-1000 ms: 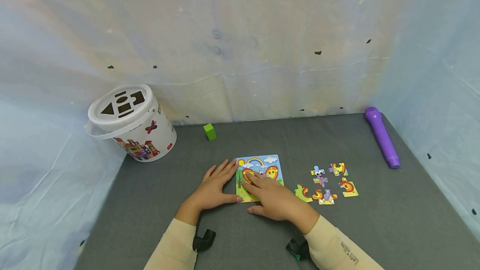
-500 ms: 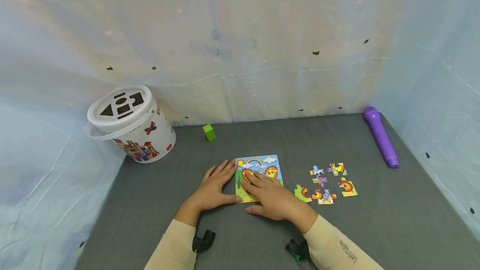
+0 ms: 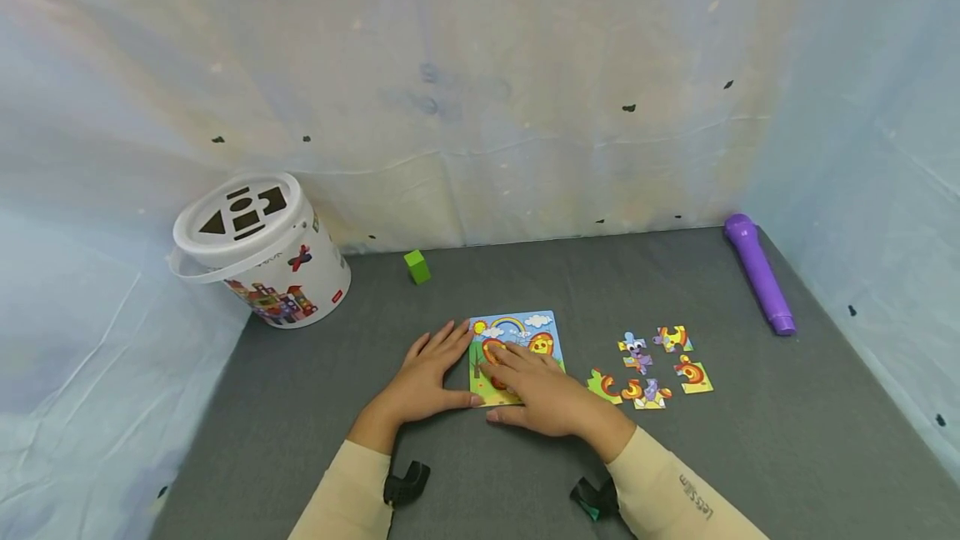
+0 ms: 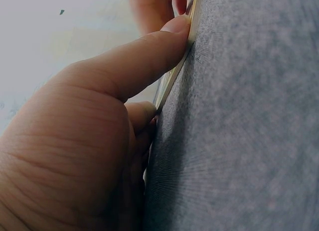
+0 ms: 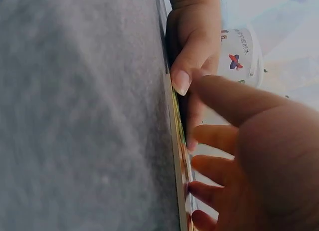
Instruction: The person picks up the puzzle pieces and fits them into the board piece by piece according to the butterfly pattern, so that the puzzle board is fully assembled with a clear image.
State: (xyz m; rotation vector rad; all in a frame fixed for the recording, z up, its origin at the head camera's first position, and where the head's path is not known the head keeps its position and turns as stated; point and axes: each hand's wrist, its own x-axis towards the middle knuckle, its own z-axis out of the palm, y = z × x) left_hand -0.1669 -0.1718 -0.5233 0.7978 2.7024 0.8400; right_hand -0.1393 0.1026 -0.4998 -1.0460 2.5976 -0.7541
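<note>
A puzzle board [image 3: 536, 323] with a rainbow, sun and butterfly picture lies flat on the grey cloth. Along its left side rests my left hand [image 3: 431, 377], thumb at the near-left corner and fingers extended by the upper-left edge. In the left wrist view the thumb [image 4: 149, 56] lies against the board's rim. My right hand [image 3: 547, 390] reaches over the board's middle and lower right with fairly straight fingers, covering part of the picture. Its fingertips meet the board's surface in the right wrist view, while the thumb [image 5: 239, 99] stays off the board.
Right of the board lie several loose puzzle pieces [image 3: 651, 395]. A purple microphone-shaped toy [image 3: 759, 273] is at the far right. At the back left stands a white lidded bucket [image 3: 288, 282], with a green block [image 3: 417, 267] beside it. Curtains border the back and sides.
My right hand has shifted slightly, and a bit more of the picture shows under its fingers. My left hand keeps its place at the board's edge. The head view has drifted a little.
</note>
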